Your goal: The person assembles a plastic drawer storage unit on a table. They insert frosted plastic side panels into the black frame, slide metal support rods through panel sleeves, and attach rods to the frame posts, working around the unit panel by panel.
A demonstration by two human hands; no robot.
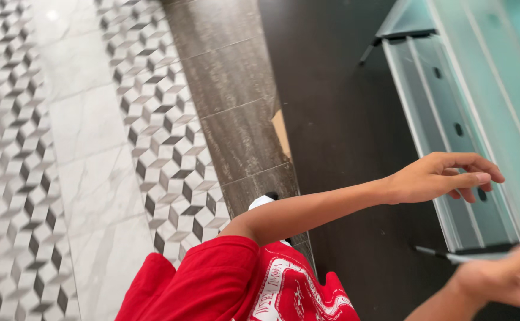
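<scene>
- Looked down on a glossy floor [87, 148] of marbled slabs and cube-patterned mosaic, edged by a grey wood-grain strip [230, 89] and a dark matt surface [343, 119].
- Reached the left hand [444, 177] over a pale metal channel [450, 125], long, thin-walled, punched with oval holes; kept the fingers loosely curled, gripping nothing.
- Had the right hand [509, 276] low by the channel's near end, too blurred to tell its grip, beside a thin dark stick [444, 255].
- Wore a red printed shirt [236, 285].
</scene>
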